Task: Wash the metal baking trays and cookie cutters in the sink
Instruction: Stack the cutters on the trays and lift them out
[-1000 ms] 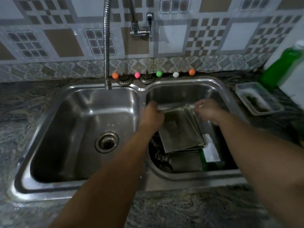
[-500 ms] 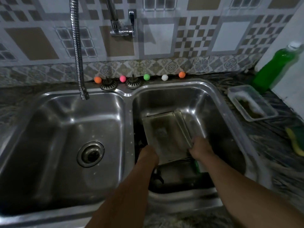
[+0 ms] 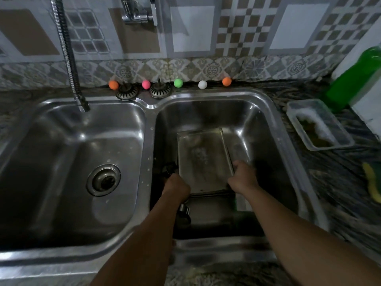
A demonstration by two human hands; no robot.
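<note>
Left hand grips near-left corner of stacked metal baking trays, fingers hidden | Right hand curls round near-right edge | Trays in right sink basin, long axis pointing away toward wall, far end tilted up

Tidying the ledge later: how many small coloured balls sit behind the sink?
5, in a row along the back ledge: orange leftmost, pink, green, white, orange rightmost. None seem hidden.
</note>
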